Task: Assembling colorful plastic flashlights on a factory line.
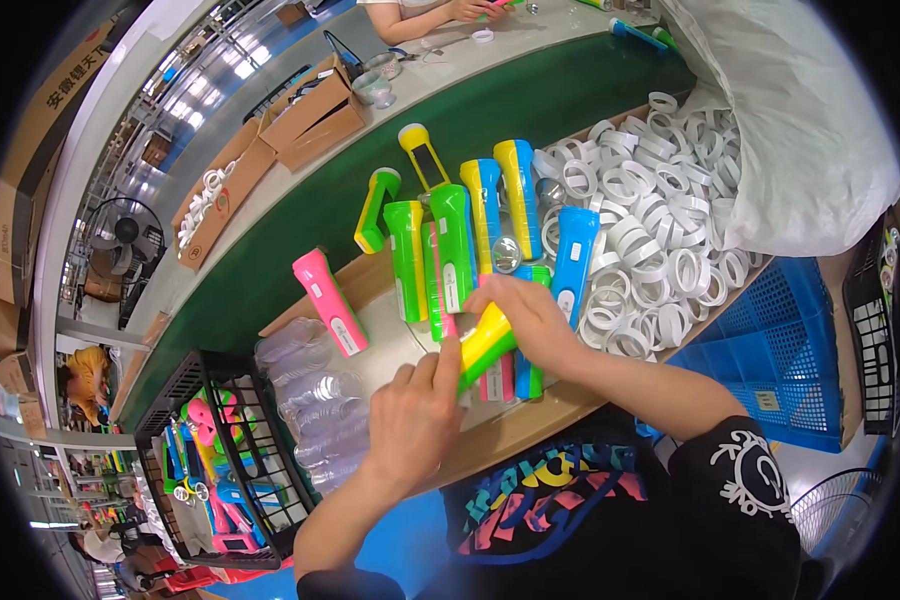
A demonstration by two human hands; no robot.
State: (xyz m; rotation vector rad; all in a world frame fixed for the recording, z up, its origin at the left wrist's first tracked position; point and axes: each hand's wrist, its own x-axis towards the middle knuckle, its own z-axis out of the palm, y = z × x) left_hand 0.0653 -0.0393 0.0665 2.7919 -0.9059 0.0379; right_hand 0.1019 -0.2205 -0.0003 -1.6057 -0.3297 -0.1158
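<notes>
So, only the head view to go on, and it looks straight down at a wooden work board (530, 420) beside a green belt (300, 240). Both hands are clamped on one yellow-and-green flashlight (485, 345), held just above the near part of the board. The left hand (410, 415) pinches the lower end with thumb and index finger, and the right hand (530, 315) wraps over the upper end, so the hands sit close together with the torch bridging them.

My guess is it's a light, hollow, hard plastic shell: stiff, smooth and a bit slippery, so gripping around the body's flat sides seems safer than the tip. The clear lens end looks like the part that could scratch or pop off.

Just behind it lies a row of finished flashlights (460, 250) in green, blue and yellow, with a pink flashlight (330, 300) lying apart to the left. A pile of white plastic rings (650, 220) spills from a white bag (800, 130) on the right, clear lens discs (315, 400) are stacked on the left, and a black wire basket (220, 470) of more torches sits beside them.
</notes>
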